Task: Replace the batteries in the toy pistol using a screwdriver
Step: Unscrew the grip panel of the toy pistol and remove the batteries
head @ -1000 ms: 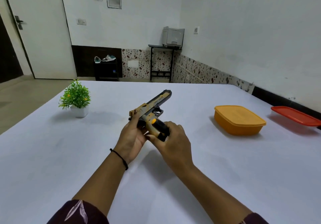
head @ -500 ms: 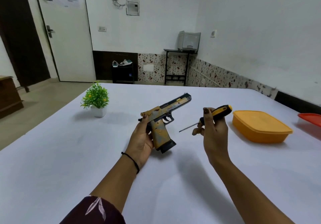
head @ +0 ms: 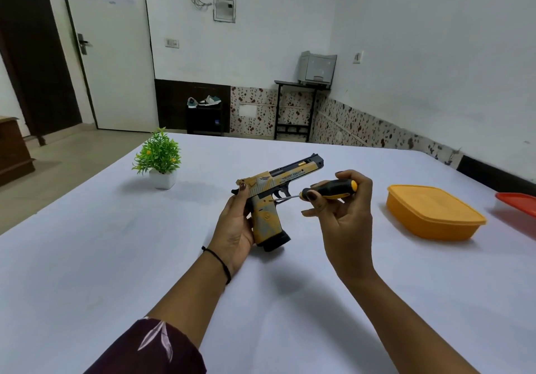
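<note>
1. Gripping the toy pistol [head: 269,199] from behind its handle, the left hand [head: 235,228] holds it up over the white counter [head: 87,257], with the thumb raised beside the rear of the slide.
2. The pistol is tan and grey with a black upper slide and a black base under the handle. Its barrel points away and to the right, and the lettered side faces the camera.
3. The right hand [head: 345,223] pinches the screwdriver [head: 327,189] by its black and yellow handle between thumb and fingertips, the lower fingers loosely curled beneath.
4. The screwdriver lies nearly level, handle to the right and thin metal shaft to the left. Its tip touches the pistol's side at the top of the handle, just behind the trigger.
5. A small green plant [head: 158,156] in a white pot stands on the counter, well apart from the pistol on the far left.
6. An orange lidded box [head: 432,214] sits on the counter to the right, apart from the right hand. A red lid [head: 519,204] beyond it is cut off by the picture's edge.
7. A thin black band [head: 222,260] circles the left wrist, and a dark patterned sleeve [head: 150,347] shows at the lower left.
</note>
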